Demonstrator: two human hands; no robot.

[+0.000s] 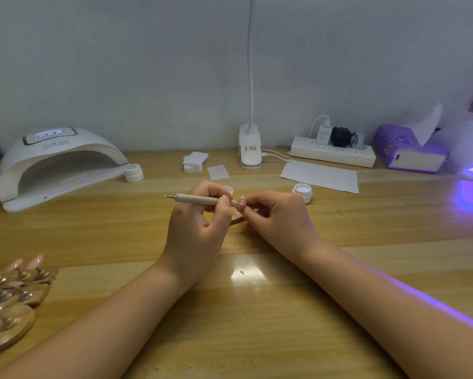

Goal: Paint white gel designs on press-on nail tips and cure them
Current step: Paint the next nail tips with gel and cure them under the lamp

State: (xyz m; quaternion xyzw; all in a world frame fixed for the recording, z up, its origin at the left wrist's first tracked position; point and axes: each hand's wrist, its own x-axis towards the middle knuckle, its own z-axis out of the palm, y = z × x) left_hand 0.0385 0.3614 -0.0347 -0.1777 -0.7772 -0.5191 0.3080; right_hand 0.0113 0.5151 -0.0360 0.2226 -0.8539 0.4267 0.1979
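Left hand [200, 214] gripping a beige wooden dotting pen [202, 199] with fingers curled, right hand [273, 214] pinching a small pink nail tip with white dots [241, 200], pen tip touching it, above the light wooden table [257, 310], centre

Nail tip [241, 201]: pink, white dots on face, upright, pinched at fingertips. Dotting pen [202, 199]: beige, near level, working end touching tip just past grip, far end projecting left.

Left hand [200, 214], right hand [273, 214] pinching
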